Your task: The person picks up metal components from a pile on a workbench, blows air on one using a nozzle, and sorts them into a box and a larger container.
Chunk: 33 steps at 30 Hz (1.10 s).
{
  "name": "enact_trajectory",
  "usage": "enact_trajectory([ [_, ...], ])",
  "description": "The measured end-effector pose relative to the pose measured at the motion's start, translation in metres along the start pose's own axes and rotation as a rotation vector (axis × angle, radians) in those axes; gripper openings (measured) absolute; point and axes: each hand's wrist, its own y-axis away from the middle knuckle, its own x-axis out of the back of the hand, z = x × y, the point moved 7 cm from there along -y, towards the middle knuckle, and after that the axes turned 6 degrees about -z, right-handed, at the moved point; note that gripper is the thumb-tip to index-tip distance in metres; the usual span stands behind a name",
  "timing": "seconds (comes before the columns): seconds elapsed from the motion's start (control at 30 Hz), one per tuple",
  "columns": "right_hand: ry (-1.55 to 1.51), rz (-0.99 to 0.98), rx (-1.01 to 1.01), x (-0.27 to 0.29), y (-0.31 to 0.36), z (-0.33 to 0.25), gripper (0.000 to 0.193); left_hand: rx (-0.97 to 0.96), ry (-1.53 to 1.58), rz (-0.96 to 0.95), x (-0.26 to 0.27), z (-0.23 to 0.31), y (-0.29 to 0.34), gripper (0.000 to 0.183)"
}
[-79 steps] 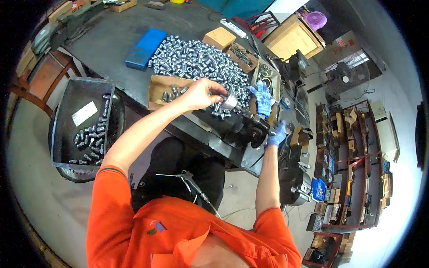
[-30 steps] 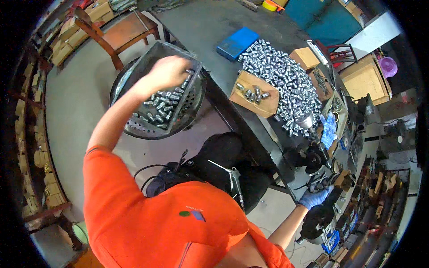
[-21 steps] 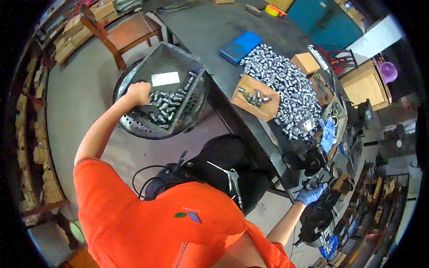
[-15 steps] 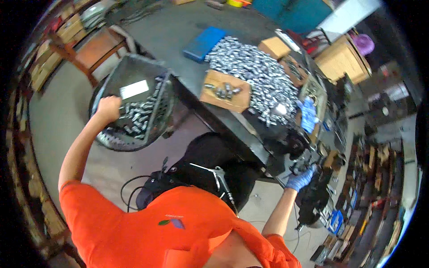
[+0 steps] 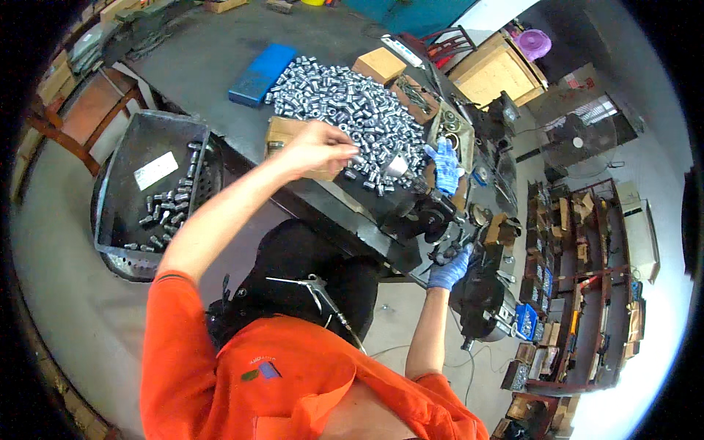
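My bare left hand (image 5: 320,150) is over the cardboard tray (image 5: 282,130), at the near edge of a heap of small shiny metal cylindrical fittings (image 5: 352,103). Its thumb and fingertips come together in a pinch; whatever they hold is too small to make out. The hand hides most of the tray. My right hand (image 5: 449,270), in a blue glove, is closed round a dark metal part of the bench machine (image 5: 484,293) at the right. Nearer the heap stands another dark machine part (image 5: 425,218).
On my left, a grey bin (image 5: 121,176) holds several fittings and a white label. An air gun (image 5: 323,293) lies by my lap. A blue box (image 5: 262,75), a cardboard box (image 5: 379,66) and a blue glove (image 5: 444,167) are on the table (image 5: 198,66). Shelves (image 5: 579,293) stand right.
My left hand has moved from the bin rightward to the cardboard tray and heap. My right hand stays on the machine. The whole view has shifted.
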Motion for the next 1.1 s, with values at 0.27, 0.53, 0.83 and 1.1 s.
enact_trajectory([
  [0.27,0.088,0.015,-0.088,0.001,-0.002,0.007,0.042,0.049,0.136,0.041,-0.027,-0.025,-0.046,0.019],
  [0.53,0.034,-0.03,-0.063,-0.006,0.007,-0.017,0.033,-0.001,0.106,-0.039,-0.031,-0.024,-0.059,0.014],
  [0.83,0.013,-0.113,-0.022,-0.069,-0.044,-0.069,0.036,0.013,0.121,-0.052,-0.033,-0.028,-0.058,0.018],
  [1.1,0.269,-0.078,0.006,-0.035,-0.112,0.021,0.042,-0.006,0.215,-0.054,-0.034,-0.028,-0.056,0.022],
])
